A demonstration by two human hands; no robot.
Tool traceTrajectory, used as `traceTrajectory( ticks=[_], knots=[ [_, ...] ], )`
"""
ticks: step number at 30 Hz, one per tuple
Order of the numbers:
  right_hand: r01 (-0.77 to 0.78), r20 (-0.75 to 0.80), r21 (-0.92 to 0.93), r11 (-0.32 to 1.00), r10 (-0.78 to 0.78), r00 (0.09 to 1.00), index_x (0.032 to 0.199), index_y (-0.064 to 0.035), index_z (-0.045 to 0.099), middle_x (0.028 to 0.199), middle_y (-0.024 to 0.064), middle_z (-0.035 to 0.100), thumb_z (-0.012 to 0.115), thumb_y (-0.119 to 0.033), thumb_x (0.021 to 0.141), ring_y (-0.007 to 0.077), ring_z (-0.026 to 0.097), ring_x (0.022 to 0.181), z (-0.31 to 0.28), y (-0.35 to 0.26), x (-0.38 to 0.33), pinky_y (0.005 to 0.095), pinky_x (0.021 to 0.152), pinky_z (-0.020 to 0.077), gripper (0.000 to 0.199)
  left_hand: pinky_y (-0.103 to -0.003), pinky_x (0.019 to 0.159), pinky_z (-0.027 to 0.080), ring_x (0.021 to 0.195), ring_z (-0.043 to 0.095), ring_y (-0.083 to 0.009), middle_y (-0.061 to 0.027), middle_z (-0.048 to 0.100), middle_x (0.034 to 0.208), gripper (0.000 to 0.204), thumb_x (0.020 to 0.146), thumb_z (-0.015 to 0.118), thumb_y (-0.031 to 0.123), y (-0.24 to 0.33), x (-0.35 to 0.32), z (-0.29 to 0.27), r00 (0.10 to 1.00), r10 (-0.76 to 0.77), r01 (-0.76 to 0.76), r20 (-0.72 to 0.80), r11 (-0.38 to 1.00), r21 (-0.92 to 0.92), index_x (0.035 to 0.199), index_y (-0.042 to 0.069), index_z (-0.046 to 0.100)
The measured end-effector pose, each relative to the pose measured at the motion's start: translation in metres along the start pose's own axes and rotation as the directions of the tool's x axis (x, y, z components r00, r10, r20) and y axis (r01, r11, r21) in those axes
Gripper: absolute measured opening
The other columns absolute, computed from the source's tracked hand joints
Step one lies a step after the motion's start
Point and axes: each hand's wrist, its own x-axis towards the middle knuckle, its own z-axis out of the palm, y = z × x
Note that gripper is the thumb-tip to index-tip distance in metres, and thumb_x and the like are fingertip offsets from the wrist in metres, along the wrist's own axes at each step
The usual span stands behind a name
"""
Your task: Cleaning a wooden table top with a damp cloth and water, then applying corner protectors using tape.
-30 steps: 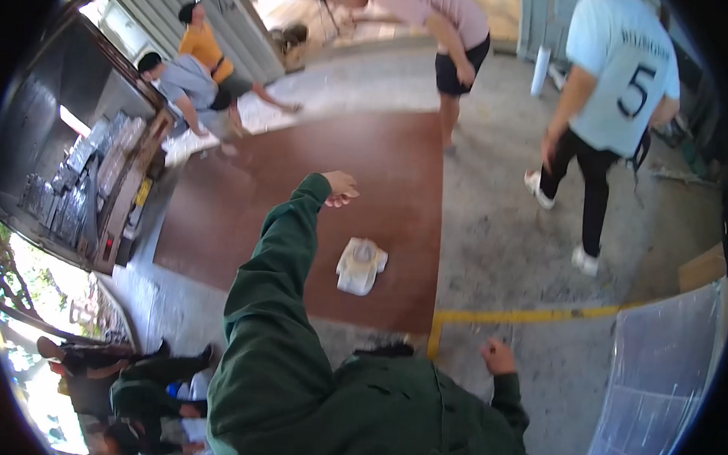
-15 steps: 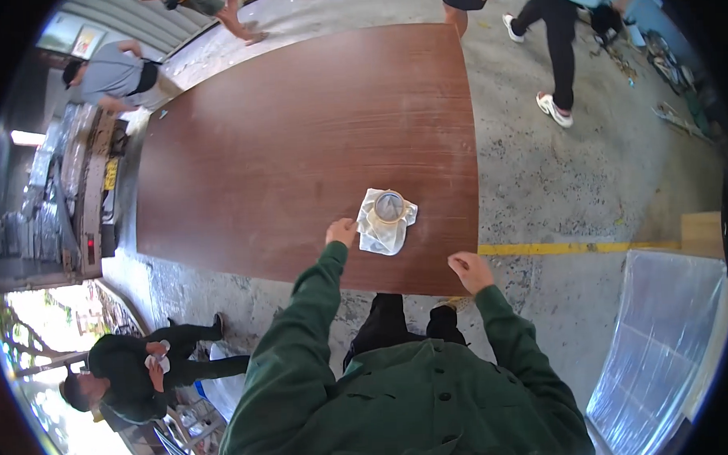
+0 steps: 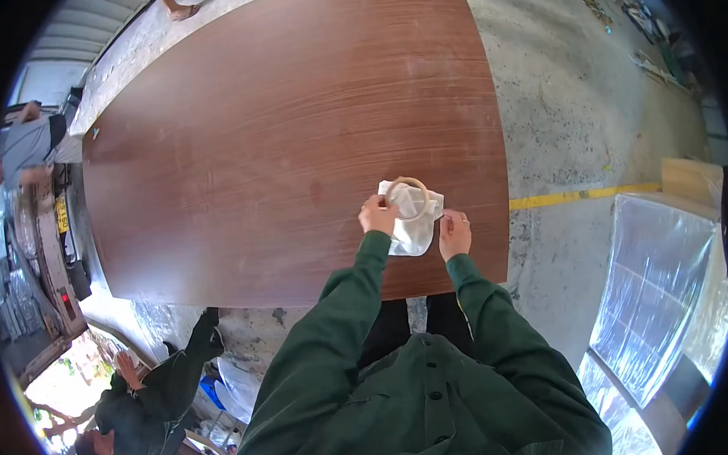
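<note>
A round tan hoop (image 3: 411, 178), like an embroidery hoop, is over a crumpled white cloth (image 3: 413, 239) near the table's near right part. My left hand (image 3: 377, 216) is closed on the hoop's left edge, thumb and fingers bent around it. At the cloth's right corner, my right hand (image 3: 456, 234) pinches the fabric between its fingertips. Pale fabric shows inside the ring; whether it is clamped there I cannot tell.
The brown wood-grain table (image 3: 288, 126) stretches far and left. A person in dark clothes (image 3: 142, 416) is at the lower left, another in grey (image 3: 32, 147) at the far left. Film-wrapped goods (image 3: 654, 273) stand on the right, past a yellow floor line (image 3: 555, 198).
Both hands have moved in to the cloth: the left has taken hold of the hoop, which now looks tilted, and the right has gripped the cloth's corner. The view has shifted closer.
</note>
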Motion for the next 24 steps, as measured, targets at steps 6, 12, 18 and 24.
traceTrajectory(
  ticks=[6, 12, 18, 24],
  knots=[
    [0.380, 0.289, -0.216, 0.899, -0.313, 0.905, 0.127, -0.0205, 0.042, 0.139, 0.0136, 0.023, 0.059, -0.040, 0.074, 0.0360, 0.019, 0.127, 0.035, -0.037, -0.010, 0.0558, 0.099, 0.0178, 0.059, -0.029, 0.068, 0.053, 0.075, 0.058, -0.0167, -0.0078, 0.056, 0.087, 0.023, 0.076, 0.052, 0.000, -0.021, -0.010, -0.133, 0.921, -0.293, 0.387, 0.257, 0.610, -0.692, 0.099, -0.003, 0.051],
    [0.458, 0.506, -0.256, 0.851, -0.285, 0.814, 0.135, -0.0313, 0.028, 0.145, 0.0124, 0.004, 0.059, -0.062, 0.065, 0.0478, 0.003, 0.128, 0.109, -0.055, -0.016, 0.0748, 0.085, 0.0108, 0.082, -0.028, 0.068, 0.046, 0.080, 0.055, -0.0177, -0.0085, 0.054, 0.095, 0.032, 0.074, 0.048, -0.005, -0.059, -0.042, -0.186, 0.879, -0.382, 0.416, 0.286, 0.320, -0.851, 0.104, 0.003, 0.047],
    [0.692, 0.574, -0.229, 0.685, -0.479, 0.664, 0.135, -0.0270, 0.029, 0.143, 0.0057, 0.023, 0.054, -0.043, 0.076, 0.0259, 0.022, 0.130, 0.109, -0.057, 0.036, 0.0578, 0.098, 0.0179, 0.066, -0.037, 0.078, 0.043, 0.086, 0.054, -0.0234, -0.0080, 0.057, 0.087, 0.021, 0.067, 0.049, 0.001, -0.088, -0.060, -0.202, 0.828, -0.464, 0.449, 0.315, 0.212, -0.868, 0.087, 0.007, 0.050],
    [-0.133, 0.022, -0.948, 0.290, 0.475, 0.880, 0.110, -0.0089, 0.058, 0.100, 0.0124, 0.060, 0.055, -0.031, 0.077, 0.0304, 0.056, 0.091, -0.083, 0.205, 0.144, 0.0343, 0.086, 0.0416, 0.039, -0.040, 0.078, 0.042, 0.068, 0.052, -0.0240, -0.0079, 0.052, 0.064, 0.012, 0.074, 0.049, 0.014, -0.057, -0.057, -0.199, 0.909, -0.357, 0.338, 0.218, 0.320, -0.885, 0.083, 0.007, 0.052]
  ],
)
